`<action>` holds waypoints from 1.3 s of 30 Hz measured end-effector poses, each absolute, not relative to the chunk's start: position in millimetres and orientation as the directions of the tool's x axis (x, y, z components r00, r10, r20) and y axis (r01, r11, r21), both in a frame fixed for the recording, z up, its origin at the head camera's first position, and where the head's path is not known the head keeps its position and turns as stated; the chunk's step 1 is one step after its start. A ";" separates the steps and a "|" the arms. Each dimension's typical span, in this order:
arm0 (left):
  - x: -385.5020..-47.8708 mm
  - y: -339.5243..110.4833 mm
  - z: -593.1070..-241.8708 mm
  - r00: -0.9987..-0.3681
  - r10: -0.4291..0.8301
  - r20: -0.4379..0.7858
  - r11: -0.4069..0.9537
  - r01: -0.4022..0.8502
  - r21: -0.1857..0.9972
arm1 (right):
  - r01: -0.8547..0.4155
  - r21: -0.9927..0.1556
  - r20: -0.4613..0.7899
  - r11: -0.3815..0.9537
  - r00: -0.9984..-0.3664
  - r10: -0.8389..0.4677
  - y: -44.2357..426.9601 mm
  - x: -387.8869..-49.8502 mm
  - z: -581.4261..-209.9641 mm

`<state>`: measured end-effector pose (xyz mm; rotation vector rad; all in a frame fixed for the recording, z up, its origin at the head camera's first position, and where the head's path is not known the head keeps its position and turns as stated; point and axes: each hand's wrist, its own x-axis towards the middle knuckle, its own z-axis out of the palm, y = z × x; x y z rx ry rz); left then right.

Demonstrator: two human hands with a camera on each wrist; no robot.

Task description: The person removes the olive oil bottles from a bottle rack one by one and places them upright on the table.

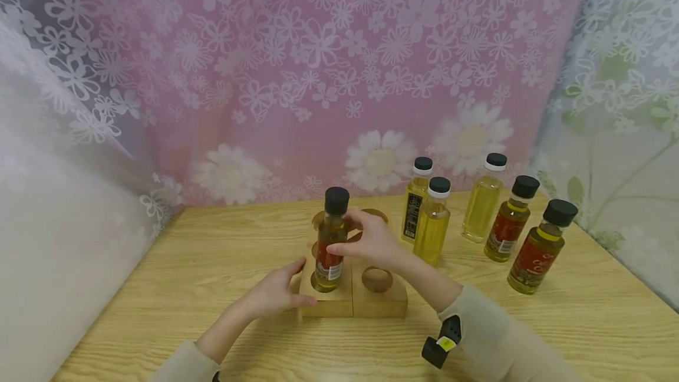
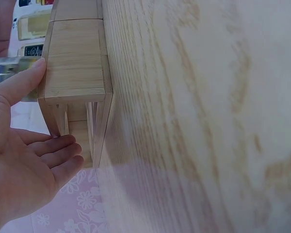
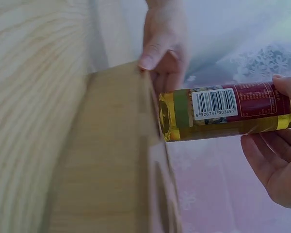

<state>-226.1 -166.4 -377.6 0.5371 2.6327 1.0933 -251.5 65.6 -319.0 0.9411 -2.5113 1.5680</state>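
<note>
My right hand [image 1: 371, 240] grips a red-labelled olive oil bottle [image 1: 330, 252] with a black cap, thumb and fingers around its body. The bottle stands nearly upright over the near left hole of a wooden bottle rack [image 1: 379, 305]. In the right wrist view the base of the bottle [image 3: 218, 109] shows just above the rack's top. My left hand [image 1: 273, 293] holds the rack at its near left corner. In the left wrist view the thumb lies on the upper edge and the curled fingers [image 2: 63, 155] touch the open side.
Right of the rack stand two yellow oil bottles, the nearer one [image 1: 432, 226] close to my right forearm. Farther right are a pale oil bottle [image 1: 481, 205] and two red-labelled bottles, one [image 1: 536, 258] nearer me. A flowered curtain [image 1: 318, 105] hangs behind the table [image 1: 223, 246].
</note>
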 end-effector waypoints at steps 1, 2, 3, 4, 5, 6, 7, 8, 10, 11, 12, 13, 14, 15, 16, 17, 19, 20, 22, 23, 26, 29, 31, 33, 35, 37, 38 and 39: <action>-226.1 -166.3 -377.7 -0.903 0.422 -0.079 0.650 0.240 0.720 | -0.500 -0.812 0.334 0.302 -0.821 -0.462 69.1 -251.3 -315.0; -226.1 -166.2 -377.7 -0.903 0.422 -0.080 0.648 0.239 0.723 | -0.492 -0.817 0.332 0.302 -0.828 -0.452 72.8 -251.2 -311.0; -225.8 -166.0 -377.3 -0.902 0.423 -0.082 0.646 0.237 0.726 | -0.484 -0.819 0.329 0.308 -0.836 -0.439 77.1 -251.1 -307.3; -225.1 -165.8 -376.7 -0.902 0.422 -0.085 0.644 0.233 0.729 | -0.482 -0.819 0.332 0.312 -0.841 -0.428 81.5 -251.1 -303.9; -224.6 -165.8 -376.1 -0.902 0.422 -0.087 0.641 0.230 0.732 | -0.474 -0.820 0.327 0.320 -0.848 -0.417 86.1 -250.3 -300.1; -224.0 -165.7 -375.7 -0.902 0.422 -0.086 0.639 0.229 0.735 | -0.466 -0.824 0.323 0.323 -0.854 -0.408 91.0 -250.2 -297.1; -223.4 -165.8 -375.4 -0.903 0.422 -0.085 0.639 0.230 0.734 | -0.461 -0.824 0.324 0.330 -0.860 -0.394 95.9 -250.4 -294.8; -222.8 -165.8 -375.1 -0.903 0.422 -0.085 0.639 0.229 0.734 | -0.461 -0.819 0.330 0.340 -0.865 -0.379 101.0 -250.5 -292.8; -222.1 -166.0 -374.4 -0.903 0.422 -0.084 0.636 0.228 0.737 | -0.455 -0.816 0.332 0.356 -0.874 -0.355 111.1 -251.0 -289.7; -222.0 -166.3 -374.0 -0.902 0.423 -0.083 0.633 0.229 0.740 | -0.448 -0.815 0.328 0.368 -0.880 -0.343 116.0 -251.2 -288.5; -222.0 -166.5 -373.7 -0.902 0.424 -0.081 0.631 0.230 0.741 | -0.441 -0.813 0.325 0.380 -0.885 -0.332 121.1 -251.4 -287.9; -222.0 -166.7 -373.7 -0.902 0.425 -0.079 0.630 0.232 0.742 | -0.437 -0.807 0.324 0.397 -0.890 -0.320 126.0 -251.3 -287.2; -222.0 -166.8 -373.6 -0.901 0.427 -0.079 0.627 0.232 0.744 | -0.427 -0.803 0.317 0.416 -0.897 -0.309 130.8 -250.8 -286.7; -222.0 -166.8 -373.5 -0.900 0.429 -0.078 0.624 0.233 0.746 | -0.419 -0.799 0.311 0.432 -0.902 -0.300 135.8 -250.1 -286.4; -222.0 -166.9 -373.7 -0.899 0.432 -0.076 0.622 0.235 0.747 | -0.412 -0.797 0.307 0.441 -0.906 -0.292 140.6 -248.8 -285.6; -222.1 -166.9 -373.8 -0.898 0.434 -0.075 0.621 0.237 0.747 | -0.405 -0.797 0.303 0.448 -0.910 -0.283 145.2 -247.5 -285.1; -222.1 -166.9 -374.1 -0.896 0.437 -0.076 0.617 0.237 0.750 | -0.397 -0.790 0.298 0.467 -0.915 -0.273 154.7 -244.9 -284.5; -222.2 -166.9 -374.1 -0.895 0.440 -0.076 0.615 0.238 0.751 | -0.390 -0.787 0.294 0.478 -0.918 -0.265 159.3 -243.2 -284.2; -222.4 -167.0 -374.3 -0.893 0.444 -0.075 0.613 0.241 0.753 | -0.387 -0.777 0.296 0.496 -0.921 -0.254 168.0 -240.7 -284.4; -222.6 -167.1 -374.5 -0.892 0.446 -0.074 0.611 0.243 0.754 | -0.383 -0.772 0.295 0.508 -0.923 -0.248 172.2 -239.7 -284.9; -223.0 -167.6 -374.9 -0.892 0.447 -0.069 0.608 0.247 0.754 | -0.366 -0.759 0.285 0.539 -0.930 -0.231 184.2 -237.3 -287.1; -223.4 -168.2 -375.6 -0.893 0.446 -0.066 0.609 0.249 0.754 | -0.344 -0.756 0.264 0.557 -0.939 -0.222 195.4 -235.4 -290.8; -223.5 -168.3 -376.1 -0.893 0.446 -0.065 0.611 0.251 0.751 | -0.329 -0.744 0.254 0.582 -0.944 -0.209 202.7 -233.8 -294.4; -223.4 -168.3 -376.4 -0.892 0.448 -0.062 0.614 0.256 0.747 | -0.316 -0.735 0.246 0.599 -0.949 -0.198 209.5 -231.9 -298.7; -223.1 -168.2 -376.4 -0.891 0.449 -0.060 0.614 0.259 0.745 | -0.300 -0.721 0.240 0.624 -0.954 -0.182 215.6 -230.0 -303.3; -223.1 -168.1 -376.5 -0.891 0.451 -0.058 0.616 0.263 0.742 | -0.292 -0.711 0.238 0.639 -0.956 -0.172 221.0 -228.3 -307.8; -223.0 -168.1 -376.3 -0.890 0.452 -0.057 0.616 0.265 0.742 | -0.284 -0.706 0.233 0.649 -0.958 -0.166 223.4 -227.7 -310.0; -223.1 -168.1 -376.2 -0.890 0.452 -0.056 0.615 0.266 0.742 | -0.279 -0.703 0.229 0.654 -0.960 -0.163 225.5 -227.2 -312.2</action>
